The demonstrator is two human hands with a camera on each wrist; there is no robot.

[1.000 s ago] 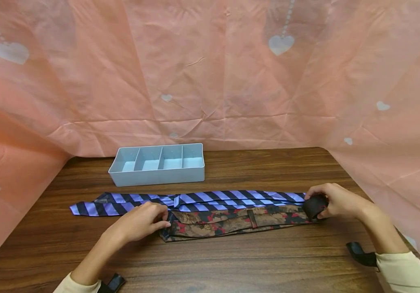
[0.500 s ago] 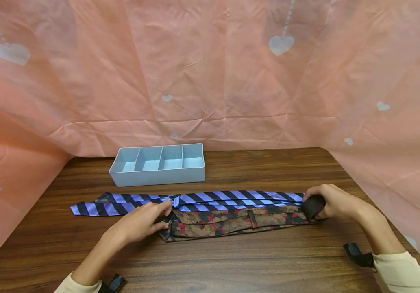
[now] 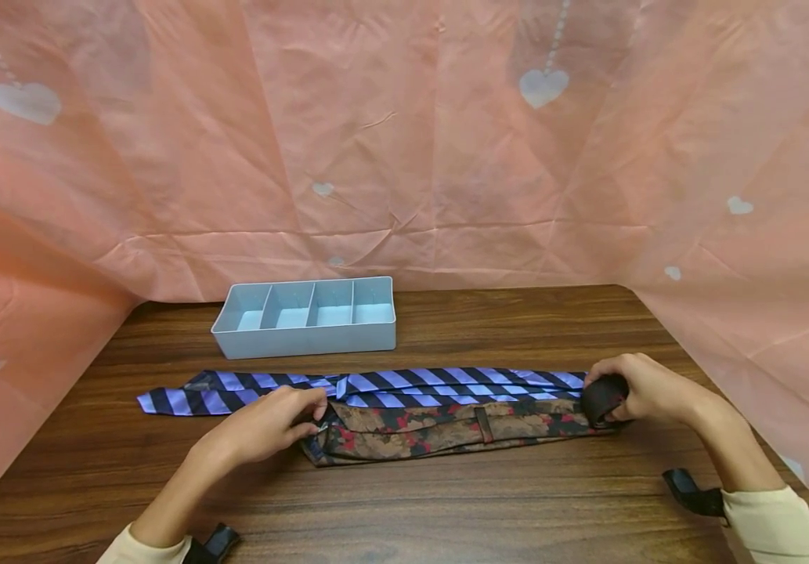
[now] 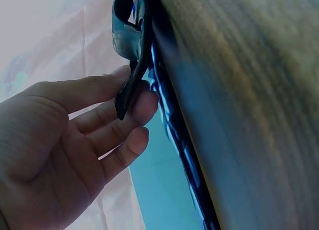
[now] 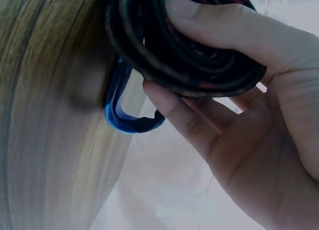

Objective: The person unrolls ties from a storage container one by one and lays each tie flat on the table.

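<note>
A brown tie with red and dark flowers [image 3: 404,435] lies across the table, partly rolled up from its right end. My right hand [image 3: 647,385] grips that roll [image 5: 214,75], thumb on one side and fingers beneath. At the other end my left hand [image 3: 266,423] pinches the tie's tip [image 4: 130,90] between thumb and fingers, lifted a little. Just behind lies a purple and black striped tie [image 3: 446,380], folded lengthwise. Its right-hand fold [image 5: 132,123] shows under the roll in the right wrist view.
A pale blue tray [image 3: 305,341] with several compartments stands at the back left of the wooden table [image 3: 489,501]. Pink cloth [image 3: 404,157] with white hearts encloses the back and both sides.
My left hand has shifted slightly left, and the floral tie's pinched end has moved with it. The right hand and the roll have moved a touch left. The striped tie and tray stay put.
</note>
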